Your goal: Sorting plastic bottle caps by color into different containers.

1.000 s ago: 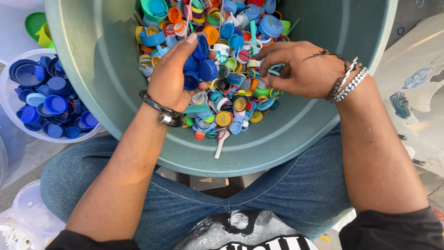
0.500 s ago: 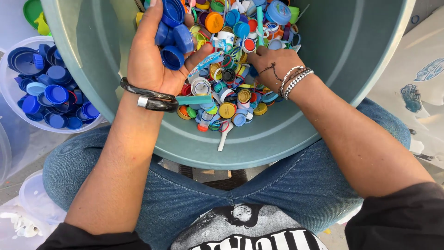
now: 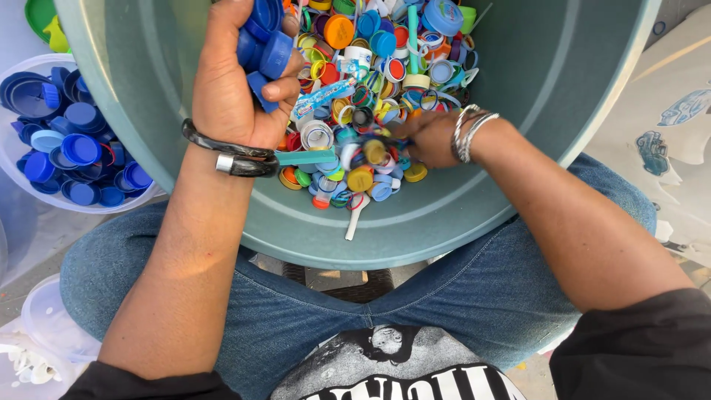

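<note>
The person sits with a big grey-green plastic tub (image 3: 481, 222) tipped across their blue-jeaned lap (image 3: 415, 311), its bottom heaped with a mixed pile of coloured plastic bottle caps (image 3: 370, 96), orange, red, yellow, white and blue all jumbled together. The left hand (image 3: 241, 74) is lifted above the left side of the pile, clenched around a handful of blue plastic bottle caps (image 3: 263, 37) that bulge out between the thumb and fingers; a dark bangle with a metal clasp (image 3: 229, 155) sits at that wrist. The right hand (image 3: 426, 137) is down in the pile at its near edge, fingers buried among the caps and smeared with motion, so I cannot tell whether it has closed on anything (a few thin silver bracelets (image 3: 468, 130) circle that wrist). A white plastic stick-shaped piece (image 3: 355, 218) lies on the tub's inner wall just below the heap. To the person's left, outside the tub and close beside it, a round white plastic bowl (image 3: 22, 181) holds nothing but blue caps and lids (image 3: 70, 152). A clear plastic container (image 3: 52, 330) rests lower down by the left knee.
</note>
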